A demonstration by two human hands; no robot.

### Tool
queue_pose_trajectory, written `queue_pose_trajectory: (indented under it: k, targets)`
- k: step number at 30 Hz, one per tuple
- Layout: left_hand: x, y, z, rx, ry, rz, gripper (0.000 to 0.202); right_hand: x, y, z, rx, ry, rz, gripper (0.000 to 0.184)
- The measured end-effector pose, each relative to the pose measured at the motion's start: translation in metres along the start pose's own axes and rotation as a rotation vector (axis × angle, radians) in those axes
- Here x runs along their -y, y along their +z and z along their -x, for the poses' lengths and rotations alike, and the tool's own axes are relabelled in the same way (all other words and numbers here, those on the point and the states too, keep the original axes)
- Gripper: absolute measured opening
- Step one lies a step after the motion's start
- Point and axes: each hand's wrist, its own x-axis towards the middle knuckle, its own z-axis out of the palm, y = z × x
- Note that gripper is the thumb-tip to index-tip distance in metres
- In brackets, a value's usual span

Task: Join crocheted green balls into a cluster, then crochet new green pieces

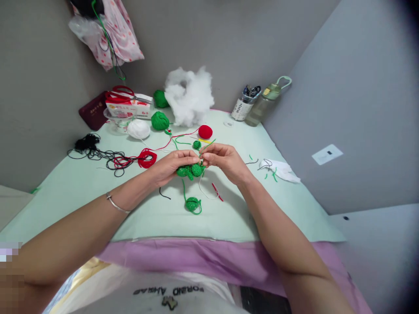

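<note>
A green crocheted toy [196, 170] made of several round stuffed parts hangs over the table between my hands. My left hand [173, 165] is closed on it, thumb and fingers pinching its top. With thumb and forefinger pinched together, my right hand [222, 159] holds a green yarn end at the toy; whether a needle is in that pinch I cannot make out. Below them a separate green crocheted ball [192, 204] with a yarn tail lies on the table. Beside it rests a red crochet hook [217, 192] near a loop of white yarn.
Red yarn [147, 158] and tangled black cord [98, 150] lie at left. Behind are white yarn [139, 129], green yarn [160, 121], a red ball [205, 131], stuffing [190, 98] and scissors [126, 93] on a box. A bottle [263, 104] and pen cup [244, 104] stand back right.
</note>
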Motion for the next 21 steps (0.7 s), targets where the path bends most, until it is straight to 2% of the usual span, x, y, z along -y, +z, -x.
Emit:
queue_pose_trajectory:
  k: [7, 12, 21]
  targets:
    - [0.003, -0.003, -0.003, 0.037, 0.018, -0.017, 0.021, 0.001, 0.007, 0.001, -0.032, -0.009, 0.052, 0.027]
    - [0.003, -0.002, -0.002, 0.015, 0.02, -0.025, 0.023, -0.004, 0.009, -0.001, -0.09, -0.003, -0.058, 0.021]
    - [0.002, -0.002, -0.002, -0.005, 0.006, -0.031, 0.027, -0.002, 0.011, 0.001, -0.128, -0.033, -0.068, 0.026]
